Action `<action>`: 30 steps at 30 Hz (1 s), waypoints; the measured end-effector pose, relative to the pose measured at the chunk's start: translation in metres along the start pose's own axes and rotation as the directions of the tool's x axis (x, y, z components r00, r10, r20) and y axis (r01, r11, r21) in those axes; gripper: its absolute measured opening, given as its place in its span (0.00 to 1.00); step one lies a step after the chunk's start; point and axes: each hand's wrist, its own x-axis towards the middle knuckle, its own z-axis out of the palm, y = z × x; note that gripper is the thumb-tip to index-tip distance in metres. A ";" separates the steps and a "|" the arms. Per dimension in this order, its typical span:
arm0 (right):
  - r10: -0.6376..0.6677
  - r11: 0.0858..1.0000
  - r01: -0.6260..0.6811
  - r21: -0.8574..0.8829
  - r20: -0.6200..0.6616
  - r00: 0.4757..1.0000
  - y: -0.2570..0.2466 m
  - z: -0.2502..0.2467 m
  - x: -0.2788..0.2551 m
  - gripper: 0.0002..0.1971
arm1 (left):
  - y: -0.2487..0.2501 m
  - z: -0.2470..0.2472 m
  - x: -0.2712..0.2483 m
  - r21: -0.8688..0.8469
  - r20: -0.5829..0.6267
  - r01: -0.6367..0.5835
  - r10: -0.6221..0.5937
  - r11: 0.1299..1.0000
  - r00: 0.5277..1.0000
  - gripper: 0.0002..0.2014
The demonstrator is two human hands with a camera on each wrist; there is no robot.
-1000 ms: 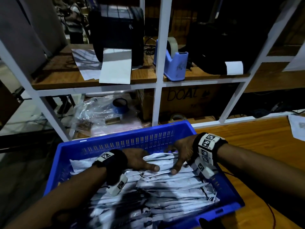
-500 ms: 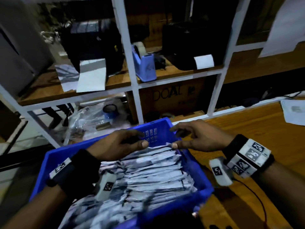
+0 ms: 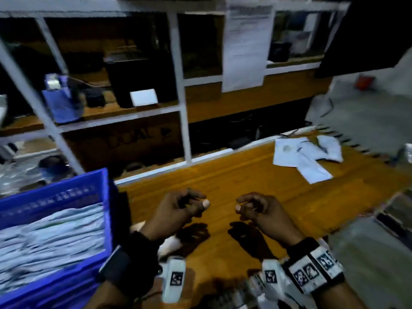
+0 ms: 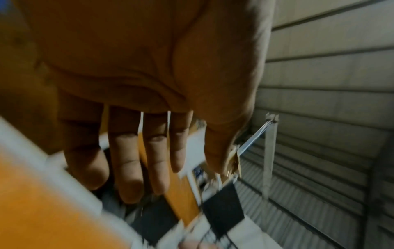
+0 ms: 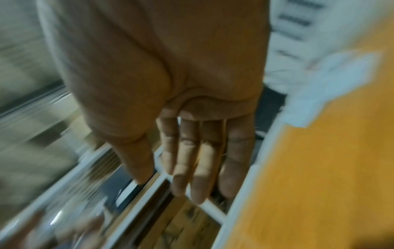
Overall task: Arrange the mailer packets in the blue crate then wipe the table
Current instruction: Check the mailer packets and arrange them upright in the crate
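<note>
Both grips released: left hand [image 3: 176, 210] and right hand [image 3: 260, 209] hover empty over the surface [image 3: 234, 177]. Packets [image 3: 51, 237] fill the blue crate [image 3: 55, 192]; likely switching to wiping.

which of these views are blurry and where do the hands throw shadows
Head view: dim, with motion smear strongest on the blue crate and shelf frame; both hands cast dark shadows on the table just beneath them. Left wrist view: left hand fairly sharp, background streaked. Right wrist view: right hand readable, everything around it heavily smeared.
</note>
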 end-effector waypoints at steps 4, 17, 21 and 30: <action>0.084 0.995 -0.082 0.055 -0.038 0.996 0.045 -0.058 -0.016 0.13 | -0.016 0.071 0.020 -0.009 0.114 0.087 -0.085 0.996 0.990 0.13; 0.261 0.965 -0.258 0.035 -0.166 0.951 0.166 -0.237 0.031 0.11 | -0.035 0.262 0.191 -0.274 0.195 0.255 -0.206 0.927 0.959 0.22; 0.238 0.967 -0.251 -0.044 -0.193 0.952 0.192 -0.286 0.077 0.10 | -0.018 0.307 0.258 -0.304 0.129 0.165 -0.131 0.938 0.983 0.17; 0.273 0.959 -0.281 -0.023 -0.184 0.944 0.259 -0.347 0.196 0.08 | 0.008 0.367 0.383 -0.094 -0.027 0.126 -0.129 0.988 0.991 0.09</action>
